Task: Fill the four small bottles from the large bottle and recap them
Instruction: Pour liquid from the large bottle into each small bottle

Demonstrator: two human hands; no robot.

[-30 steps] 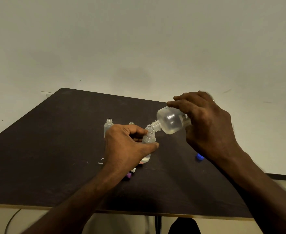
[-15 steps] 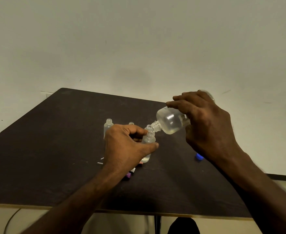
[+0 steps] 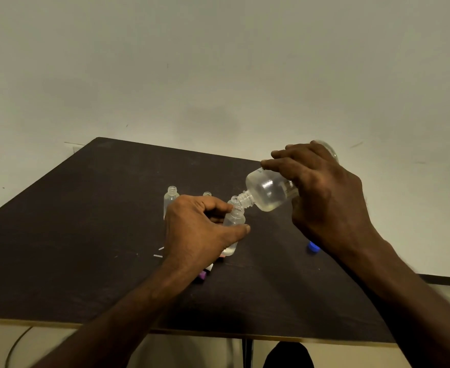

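Our left hand (image 3: 200, 229) grips a small bottle (image 3: 234, 227) upright; our right hand (image 3: 322, 197) grips the large bottle (image 3: 267, 191), tilted, neck at its mouth.

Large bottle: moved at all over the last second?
No. The large bottle stays tilted in the right hand, its mouth at the small bottle, same spot relative to the blue cap on the table.

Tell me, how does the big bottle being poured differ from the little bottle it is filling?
The big bottle is wide and tipped nearly sideways in the right hand; the little bottle is slim and stands upright on the table, gripped by the left hand. Both are clear plastic, uncapped, with liquid inside.
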